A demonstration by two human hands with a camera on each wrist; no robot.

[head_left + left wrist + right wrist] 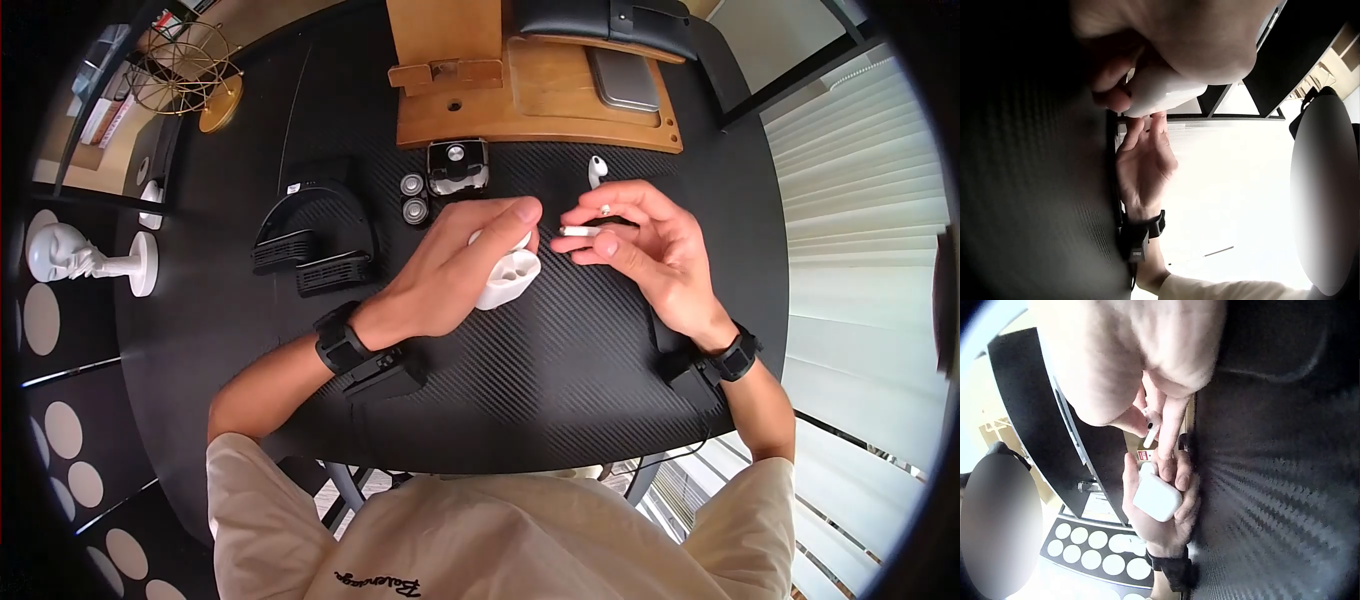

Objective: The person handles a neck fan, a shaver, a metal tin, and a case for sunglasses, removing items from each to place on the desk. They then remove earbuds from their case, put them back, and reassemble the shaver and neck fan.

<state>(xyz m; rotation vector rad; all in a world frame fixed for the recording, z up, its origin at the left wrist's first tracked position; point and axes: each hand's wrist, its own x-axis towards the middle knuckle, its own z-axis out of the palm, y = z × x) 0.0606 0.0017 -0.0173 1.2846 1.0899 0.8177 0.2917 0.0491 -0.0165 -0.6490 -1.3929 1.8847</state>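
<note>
Gripping a white earbud case [503, 290] in the left hand [440, 265], with thumb and fingers curled round it and sockets in view at its mouth. Pinching a white earbud [578, 231] in the right hand [662, 245], between thumb and fingers, just right of the case and apart from it. Pointing its stem leftward, toward the left hand, in the head view. In the right wrist view, seen hanging between those fingers, near the case but not touching it. Showing just beyond the right hand, past the raised index finger and partly covered by it: a second earbud [597, 167]. Impossible to tell as resting on the desk [570, 400] or as touching that finger. Lying beyond the left hand: a glossy black-and-silver device [458, 168], with two round silver-topped pieces [413, 197] just left of it. Farther left, well apart from the case: a curved black device [333, 273]. Set behind everything, near the desk's far side: a wooden stand [475, 122].
</note>
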